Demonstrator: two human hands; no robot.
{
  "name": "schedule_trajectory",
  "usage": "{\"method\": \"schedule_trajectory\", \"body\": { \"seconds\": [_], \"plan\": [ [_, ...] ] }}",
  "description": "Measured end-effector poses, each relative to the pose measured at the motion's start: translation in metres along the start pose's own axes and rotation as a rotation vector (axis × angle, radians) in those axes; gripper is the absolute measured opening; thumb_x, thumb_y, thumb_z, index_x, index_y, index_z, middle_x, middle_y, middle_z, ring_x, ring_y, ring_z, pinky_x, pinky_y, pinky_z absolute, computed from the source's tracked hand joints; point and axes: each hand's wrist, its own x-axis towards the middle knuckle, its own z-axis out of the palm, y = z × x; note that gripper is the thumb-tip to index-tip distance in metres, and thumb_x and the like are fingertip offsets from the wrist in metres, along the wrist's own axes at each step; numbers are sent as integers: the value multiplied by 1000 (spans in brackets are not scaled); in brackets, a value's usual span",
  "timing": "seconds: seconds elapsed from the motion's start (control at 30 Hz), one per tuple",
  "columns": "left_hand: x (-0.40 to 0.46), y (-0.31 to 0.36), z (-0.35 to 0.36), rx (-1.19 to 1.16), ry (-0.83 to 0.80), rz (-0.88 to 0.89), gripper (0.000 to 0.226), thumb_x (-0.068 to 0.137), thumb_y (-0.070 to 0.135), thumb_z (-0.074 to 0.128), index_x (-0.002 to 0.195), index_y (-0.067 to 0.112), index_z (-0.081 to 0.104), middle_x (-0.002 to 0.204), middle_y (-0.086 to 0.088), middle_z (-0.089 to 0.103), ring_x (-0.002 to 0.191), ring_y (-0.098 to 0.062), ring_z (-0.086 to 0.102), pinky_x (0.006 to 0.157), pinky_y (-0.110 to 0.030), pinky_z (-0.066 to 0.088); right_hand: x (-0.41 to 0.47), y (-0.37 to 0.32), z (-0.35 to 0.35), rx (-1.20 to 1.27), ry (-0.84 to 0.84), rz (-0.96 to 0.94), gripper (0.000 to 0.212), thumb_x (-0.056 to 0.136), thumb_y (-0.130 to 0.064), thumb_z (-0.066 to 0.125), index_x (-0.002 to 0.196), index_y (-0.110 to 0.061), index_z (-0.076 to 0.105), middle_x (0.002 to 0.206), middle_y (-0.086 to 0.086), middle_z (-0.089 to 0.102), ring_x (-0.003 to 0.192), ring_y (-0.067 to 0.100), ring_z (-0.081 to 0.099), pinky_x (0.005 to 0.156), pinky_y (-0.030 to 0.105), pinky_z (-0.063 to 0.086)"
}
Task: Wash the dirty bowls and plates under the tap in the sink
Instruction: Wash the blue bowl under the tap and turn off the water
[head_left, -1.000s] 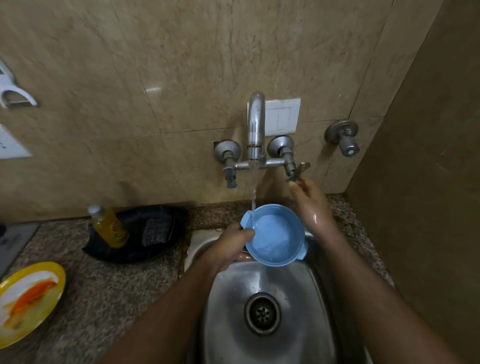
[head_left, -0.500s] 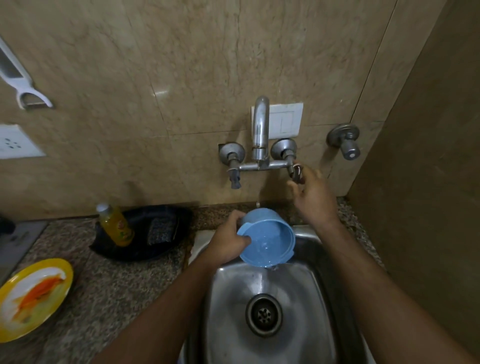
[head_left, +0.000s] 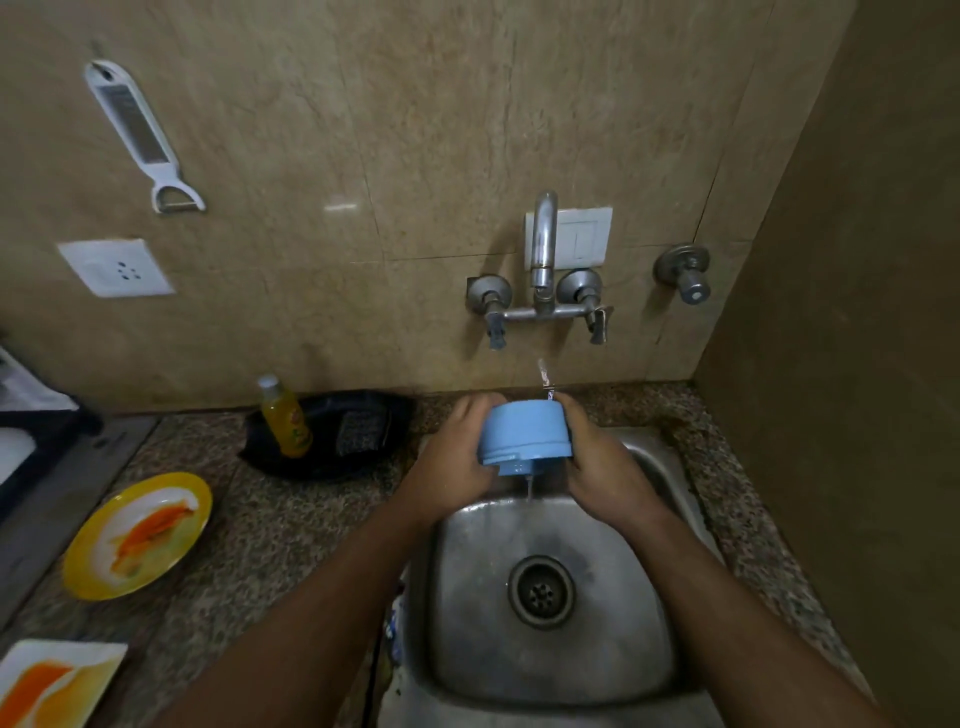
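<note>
My left hand (head_left: 457, 457) and right hand (head_left: 602, 467) clasp a blue bowl (head_left: 524, 434) from either side, fingers curled round its wall. I hold it upside down over the steel sink (head_left: 649, 649), and water drips from its rim towards the drain (head_left: 542, 591). A last splash falls from the tap (head_left: 543, 249) above. Wet plastic is slippery (my grip is only side pressure), so the bowl could slide and clatter into the basin. On the counter to my left, a yellow plate (head_left: 171, 499) with orange smears waits unwashed, and an elbow might knock it.
</note>
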Motion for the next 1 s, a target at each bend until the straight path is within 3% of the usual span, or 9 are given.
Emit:
{"method": "schedule_trajectory", "body": {
  "seconds": [0.1, 0.17, 0.27, 0.37, 0.43, 0.6, 0.83, 0.93, 1.0],
  "plan": [
    [-10, -8, -6, -280, -175, -112, 91, 68, 22, 78, 145, 43, 35, 142, 1, 37, 126, -15, 49, 98, -19, 46, -10, -10, -3, -33, 46, 24, 75, 88, -16, 61, 149, -31, 20, 125, 11, 63, 103, 28, 63, 80, 40, 51],
    [-17, -7, -10, -715, -262, -306, 94, 73, 20, 80, 148, 46, 31, 145, -1, 42, 124, -20, 55, 93, -27, 52, -19, -17, -3, -39, 63, 25, 70, 89, -14, 60, 147, -27, 24, 125, 11, 63, 103, 26, 62, 78, 37, 49],
    [-24, 2, -9, -1075, -191, -530, 76, 79, 34, 74, 146, 19, 42, 137, -9, 57, 116, -25, 62, 90, -34, 55, -30, -27, 0, 32, 115, 11, 62, 89, -7, 57, 142, -25, 31, 121, 8, 63, 93, 17, 57, 73, 29, 42],
    [-27, 7, -3, -1085, -112, -593, 70, 74, 36, 70, 133, 1, 53, 125, -16, 66, 111, -25, 66, 92, -35, 54, -33, -34, 0, 126, 86, 9, 72, 90, -6, 56, 151, -27, 25, 130, 5, 58, 103, 16, 57, 80, 30, 45],
    [-30, 9, -5, -1086, -64, -584, 67, 73, 36, 71, 128, -1, 56, 120, -16, 68, 105, -23, 69, 81, -32, 58, -37, -31, -4, 272, -31, 39, 77, 92, -10, 54, 156, -32, 16, 140, -1, 48, 120, 14, 52, 96, 30, 44],
    [-32, 11, -9, -1049, 5, -496, 53, 73, 33, 71, 115, 6, 55, 110, -9, 69, 95, -17, 71, 71, -25, 57, -43, -29, -7, 625, -83, 89, 64, 93, -55, 46, 151, -50, 20, 157, -18, 24, 142, 7, 28, 118, 34, 24],
    [-31, 25, -19, -1027, 16, -293, 40, 87, 26, 66, 121, 8, 59, 113, -6, 72, 107, -17, 68, 86, -25, 54, -44, -44, -16, 564, 91, -27, 57, 100, -37, 52, 152, -42, 28, 142, -33, 36, 125, -21, 37, 103, 15, 32],
    [-32, 26, -15, -1076, 43, -215, 43, 90, 22, 61, 128, 2, 55, 122, -17, 68, 111, -27, 66, 93, -36, 54, -49, -45, -11, 503, 227, -120, 59, 101, -34, 52, 154, -36, 27, 149, -18, 42, 133, -6, 42, 103, 15, 38],
    [-30, 22, -9, -1057, 41, -250, 41, 93, 19, 59, 129, 1, 55, 121, -18, 67, 105, -23, 69, 86, -32, 56, -49, -40, -1, 439, 231, -107, 60, 101, -37, 49, 155, -36, 22, 153, -11, 40, 135, 4, 43, 103, 17, 38]
  ]
}}
